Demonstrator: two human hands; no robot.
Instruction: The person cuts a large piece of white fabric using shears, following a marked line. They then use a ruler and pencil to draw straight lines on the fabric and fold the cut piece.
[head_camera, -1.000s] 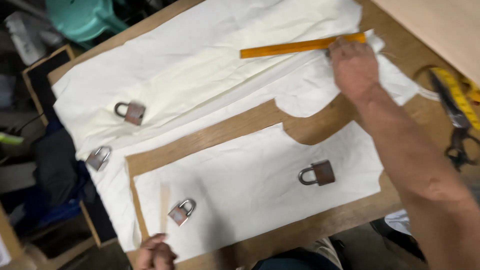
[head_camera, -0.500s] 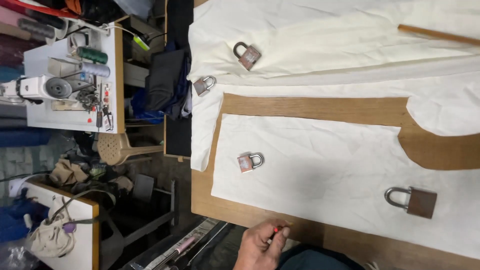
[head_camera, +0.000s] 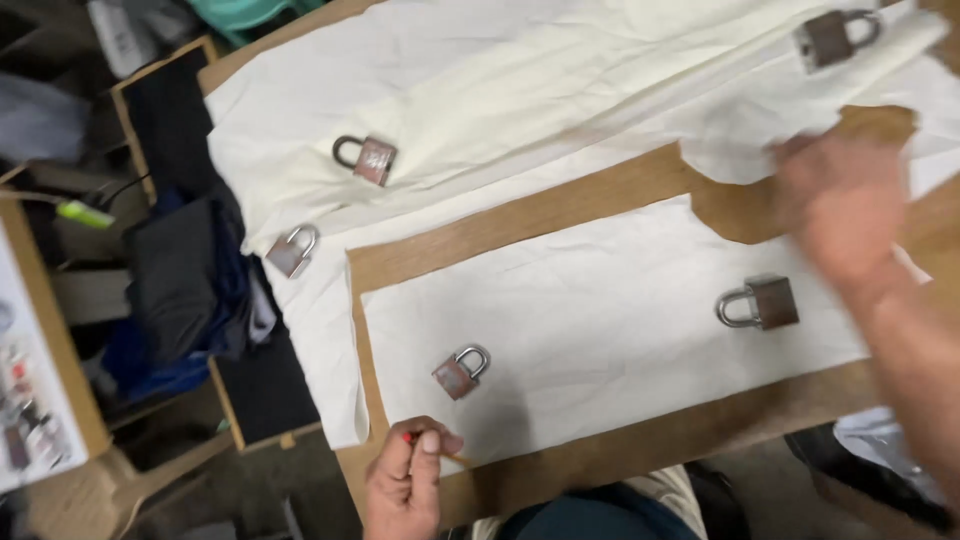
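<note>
- White cotton cloth (head_camera: 560, 90) lies spread over a brown wooden table (head_camera: 560, 200), and I take the rectangular white cut piece (head_camera: 610, 320) near the table's front edge as the landmark.
- Rusty brown padlocks serve as weights: one (head_camera: 460, 372) sits on the left part of this piece and a second (head_camera: 760, 303) on its right part.
- Beyond the piece, a third padlock (head_camera: 366, 158) rests on the folded cloth, a fourth (head_camera: 292, 250) on the cloth margin to the left, and a fifth (head_camera: 832, 36) far to the right rear.
- As I judge it, the piece is already cut free, because bare table shows along its rear and left sides; the large cloth beyond is not yet cut further, so more pieces appear to remain.
- The left hand (head_camera: 405, 480) is at the front left corner of the piece, its fingers curled closed around a small red thing (head_camera: 408, 437), perhaps chalk or a pencil; I cannot say which.
- The right hand (head_camera: 840, 210) is blurred, above the rear right corner of the piece, close to the cloth edge; whether it grips the cloth or is loose, I cannot tell.
</note>
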